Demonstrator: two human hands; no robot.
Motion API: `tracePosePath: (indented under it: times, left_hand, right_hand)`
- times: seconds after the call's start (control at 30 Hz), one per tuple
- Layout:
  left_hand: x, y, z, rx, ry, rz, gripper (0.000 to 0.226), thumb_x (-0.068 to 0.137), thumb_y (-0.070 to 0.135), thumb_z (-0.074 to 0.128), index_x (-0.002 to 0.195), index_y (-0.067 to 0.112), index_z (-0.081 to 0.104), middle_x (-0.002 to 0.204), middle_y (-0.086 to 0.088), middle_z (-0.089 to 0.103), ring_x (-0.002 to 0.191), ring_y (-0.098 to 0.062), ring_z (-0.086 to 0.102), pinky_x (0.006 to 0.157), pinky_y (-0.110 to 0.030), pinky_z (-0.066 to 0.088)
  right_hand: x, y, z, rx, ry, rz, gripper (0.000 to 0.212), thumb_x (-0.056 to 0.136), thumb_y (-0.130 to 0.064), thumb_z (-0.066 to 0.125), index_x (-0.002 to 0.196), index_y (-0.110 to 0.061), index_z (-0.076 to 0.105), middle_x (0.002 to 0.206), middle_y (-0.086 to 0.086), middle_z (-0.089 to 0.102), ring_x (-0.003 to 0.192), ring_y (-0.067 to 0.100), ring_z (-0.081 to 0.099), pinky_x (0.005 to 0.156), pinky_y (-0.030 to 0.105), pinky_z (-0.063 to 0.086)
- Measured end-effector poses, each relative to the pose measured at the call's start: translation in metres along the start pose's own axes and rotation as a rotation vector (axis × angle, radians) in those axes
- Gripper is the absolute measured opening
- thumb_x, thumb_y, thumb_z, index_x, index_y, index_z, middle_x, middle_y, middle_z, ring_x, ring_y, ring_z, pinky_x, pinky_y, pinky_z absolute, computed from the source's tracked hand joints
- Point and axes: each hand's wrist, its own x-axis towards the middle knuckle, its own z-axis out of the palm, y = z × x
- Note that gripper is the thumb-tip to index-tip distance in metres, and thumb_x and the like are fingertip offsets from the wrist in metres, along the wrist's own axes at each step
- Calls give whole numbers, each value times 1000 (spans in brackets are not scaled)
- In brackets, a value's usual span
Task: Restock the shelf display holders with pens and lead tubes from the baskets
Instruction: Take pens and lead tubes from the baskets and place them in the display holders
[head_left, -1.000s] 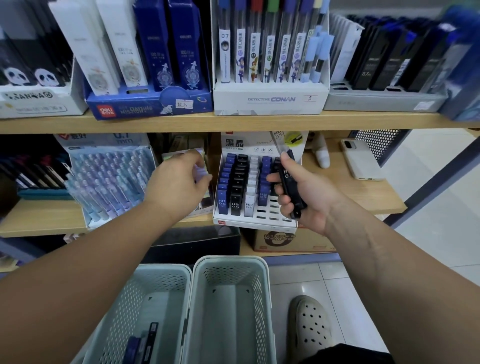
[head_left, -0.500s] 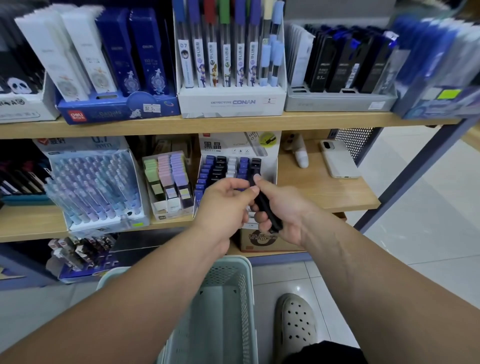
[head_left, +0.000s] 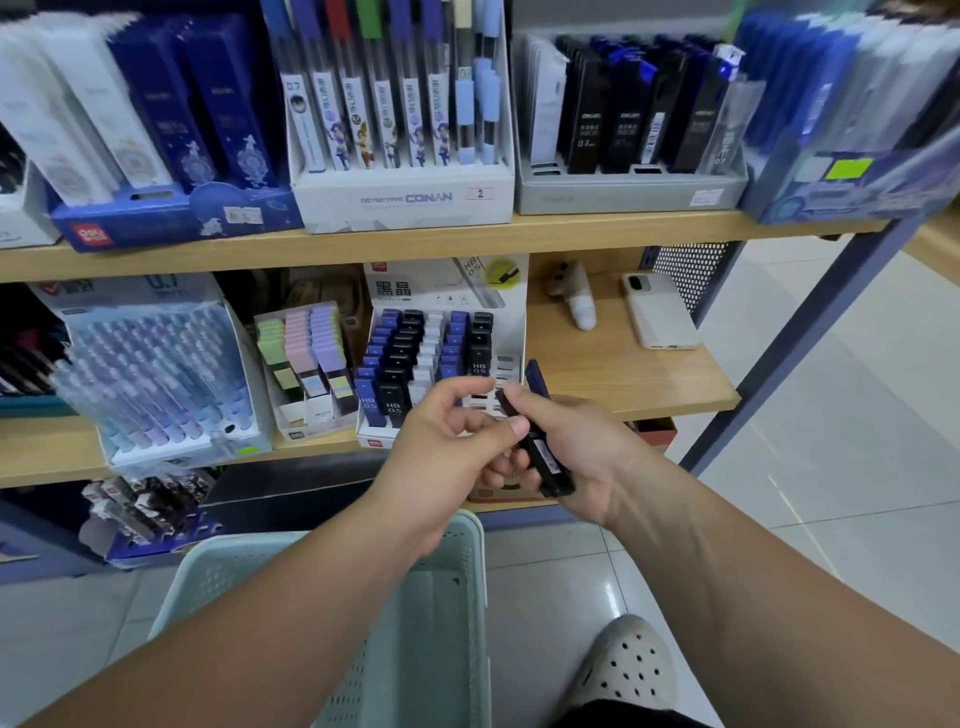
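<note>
My right hand (head_left: 582, 457) grips a small bundle of lead tubes (head_left: 543, 457), black ones with a dark blue one sticking up behind. My left hand (head_left: 441, 452) meets it from the left; its thumb lies on the upper end of a black tube and its index finger curls just above that end. Both hands hover in front of the white lead tube display holder (head_left: 514, 322) on the middle shelf, which carries rows of blue, black and white tubes, with open slots at its right front. A pale green basket (head_left: 467, 566) stands below my arms; its contents are hidden.
Left of the holder stand a box of pastel pads (head_left: 306, 364) and a pen display (head_left: 156, 374). A phone (head_left: 657, 312) and a white object (head_left: 576, 301) lie on the shelf to the right. The upper shelf is packed with boxes. My shoe (head_left: 628, 665) is on the tiled floor.
My left hand left the pastel box and came right to the tubes in my right hand. The view shifted, so only one basket shows now.
</note>
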Motion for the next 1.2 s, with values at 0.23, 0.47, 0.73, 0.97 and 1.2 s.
tracePosePath:
  times: [0.23,0.47,0.73,0.97,1.2]
  left_hand:
    - [-9,1,10,-105,55,-106,27,85,7,77,110,8,68,81,-7,69,63,-14,65,56,-28,56]
    - [-6,8,-2,-380,-6,-174,19,97,10,59,100,8,77,87,-13,72,65,-16,64,56,-25,56]
    - [-15,-15,-10,-476,-75,-111,19,87,16,66,102,6,73,79,-11,66,67,-16,65,60,-23,55]
    - [9,7,-41,-91,212,49,5,81,10,78,85,12,78,76,-9,74,68,-19,70,62,-27,58]
    - [56,44,-46,859,259,412,11,87,18,78,91,28,78,65,17,68,64,1,65,67,-17,53]
  right_hand:
    - [7,2,5,-30,79,-125,28,91,-30,75,109,-8,70,91,13,76,75,26,71,60,35,55]
    - [-2,3,7,-34,13,-95,16,88,-26,78,91,-15,68,61,0,65,44,11,53,39,20,34]
    - [-7,3,0,-41,-144,36,21,88,-27,78,94,-10,67,67,7,62,47,9,45,38,16,31]
    - [9,-10,-33,110,209,-4,20,91,-28,74,96,-18,56,56,-1,55,40,8,40,33,19,29]
    - [14,-7,-40,81,271,-52,20,93,-32,72,94,-18,58,54,-2,55,41,10,44,37,22,34]
